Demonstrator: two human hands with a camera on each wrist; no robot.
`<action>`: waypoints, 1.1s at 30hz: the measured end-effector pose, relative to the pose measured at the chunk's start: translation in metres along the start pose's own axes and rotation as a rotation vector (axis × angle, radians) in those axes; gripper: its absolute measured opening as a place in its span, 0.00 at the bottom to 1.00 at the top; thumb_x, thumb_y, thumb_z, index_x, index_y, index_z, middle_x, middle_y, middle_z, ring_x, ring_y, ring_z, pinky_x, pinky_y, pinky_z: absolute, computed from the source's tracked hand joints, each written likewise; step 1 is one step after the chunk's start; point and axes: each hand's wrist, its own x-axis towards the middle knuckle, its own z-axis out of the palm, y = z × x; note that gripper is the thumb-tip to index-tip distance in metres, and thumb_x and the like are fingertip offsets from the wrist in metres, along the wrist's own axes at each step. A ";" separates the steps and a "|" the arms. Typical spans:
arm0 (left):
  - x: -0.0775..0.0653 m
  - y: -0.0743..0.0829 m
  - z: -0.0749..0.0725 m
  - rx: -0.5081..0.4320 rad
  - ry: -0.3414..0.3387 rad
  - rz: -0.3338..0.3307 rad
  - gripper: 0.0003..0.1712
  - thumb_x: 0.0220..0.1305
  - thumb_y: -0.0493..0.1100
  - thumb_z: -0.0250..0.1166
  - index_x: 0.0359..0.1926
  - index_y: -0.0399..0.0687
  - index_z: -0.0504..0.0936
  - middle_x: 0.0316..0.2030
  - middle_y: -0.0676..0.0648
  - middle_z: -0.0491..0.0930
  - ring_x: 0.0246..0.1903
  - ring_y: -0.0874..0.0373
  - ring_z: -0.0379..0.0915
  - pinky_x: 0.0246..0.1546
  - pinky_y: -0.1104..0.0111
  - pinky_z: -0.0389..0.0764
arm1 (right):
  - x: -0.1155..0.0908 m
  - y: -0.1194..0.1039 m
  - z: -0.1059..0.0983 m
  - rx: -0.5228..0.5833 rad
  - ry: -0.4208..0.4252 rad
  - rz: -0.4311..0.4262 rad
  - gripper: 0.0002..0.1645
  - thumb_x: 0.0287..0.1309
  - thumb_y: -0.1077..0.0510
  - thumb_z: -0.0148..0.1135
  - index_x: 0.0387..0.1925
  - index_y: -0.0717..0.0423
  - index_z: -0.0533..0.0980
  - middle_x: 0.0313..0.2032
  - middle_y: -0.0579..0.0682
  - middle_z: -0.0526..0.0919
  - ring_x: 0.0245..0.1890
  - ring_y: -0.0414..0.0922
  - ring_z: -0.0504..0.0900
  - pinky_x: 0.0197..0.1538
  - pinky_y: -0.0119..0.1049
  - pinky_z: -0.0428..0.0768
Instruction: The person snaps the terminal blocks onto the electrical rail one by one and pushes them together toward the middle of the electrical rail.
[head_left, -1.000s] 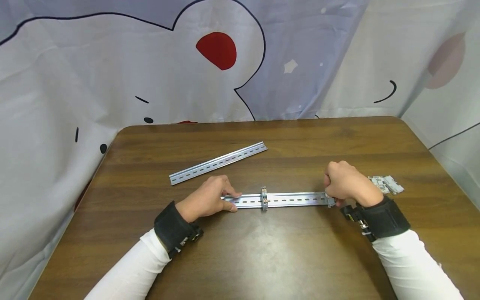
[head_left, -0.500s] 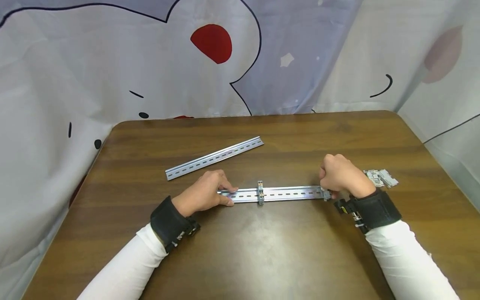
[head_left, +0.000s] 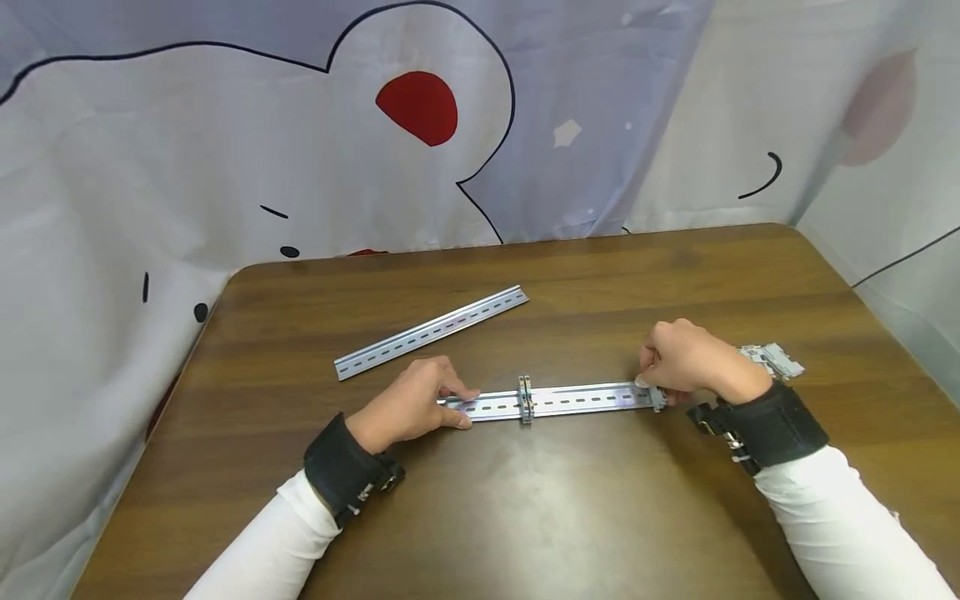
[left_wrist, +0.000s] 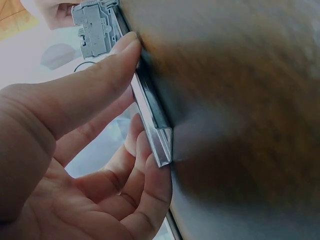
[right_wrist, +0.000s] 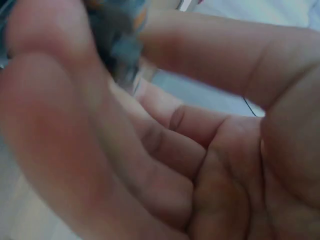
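A slotted metal DIN rail [head_left: 592,400] lies across the table in the head view. My left hand [head_left: 408,407] pinches its left end between thumb and fingers; in the left wrist view the rail's end profile [left_wrist: 161,142] shows beside the fingertips. A grey terminal block [head_left: 526,400] stands clipped across the middle of the rail. At the rail's right end, my right hand [head_left: 693,360] holds another grey terminal block [head_left: 657,398], partly hidden by the fingers. That block [right_wrist: 122,52] is blurred in the right wrist view, between thumb and fingers.
Behind the left hand, a second slotted rail [head_left: 431,333] lies slanted on the wooden table [head_left: 510,517]. Several loose pale grey pieces [head_left: 776,361] are grouped beyond the right wrist. A printed cloth [head_left: 225,150] hangs behind the table's far edge.
The right hand's fingers have shifted slightly over the block at the rail's right end. My left hand keeps its hold, and the head view has moved a little.
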 end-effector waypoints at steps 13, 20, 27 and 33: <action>0.002 0.005 -0.002 0.009 0.006 0.029 0.22 0.46 0.44 0.79 0.45 0.47 0.90 0.35 0.46 0.84 0.34 0.54 0.77 0.29 0.74 0.71 | -0.018 0.056 0.007 0.667 -0.206 -0.226 0.27 0.61 0.74 0.54 0.61 0.81 0.64 0.38 0.64 0.88 0.39 0.51 0.89 0.45 0.45 0.85; 0.001 0.003 -0.003 0.014 0.026 0.043 0.22 0.45 0.44 0.80 0.45 0.47 0.89 0.33 0.45 0.84 0.33 0.54 0.77 0.29 0.74 0.70 | -0.001 0.033 0.027 0.770 -0.187 -0.173 0.31 0.61 0.68 0.61 0.63 0.77 0.65 0.40 0.65 0.88 0.39 0.49 0.89 0.46 0.46 0.85; -0.001 0.003 -0.002 0.024 0.025 0.032 0.23 0.45 0.44 0.79 0.46 0.47 0.89 0.34 0.45 0.84 0.34 0.54 0.77 0.29 0.74 0.70 | 0.017 -0.012 0.044 0.851 -0.186 -0.179 0.31 0.59 0.70 0.63 0.62 0.77 0.66 0.41 0.69 0.87 0.36 0.48 0.90 0.44 0.45 0.85; -0.002 0.002 0.000 0.018 0.024 0.014 0.23 0.45 0.44 0.80 0.46 0.47 0.89 0.34 0.45 0.84 0.34 0.53 0.77 0.30 0.74 0.71 | 0.028 -0.041 0.060 0.913 -0.175 -0.206 0.30 0.59 0.71 0.63 0.62 0.76 0.67 0.41 0.71 0.85 0.36 0.46 0.89 0.44 0.45 0.85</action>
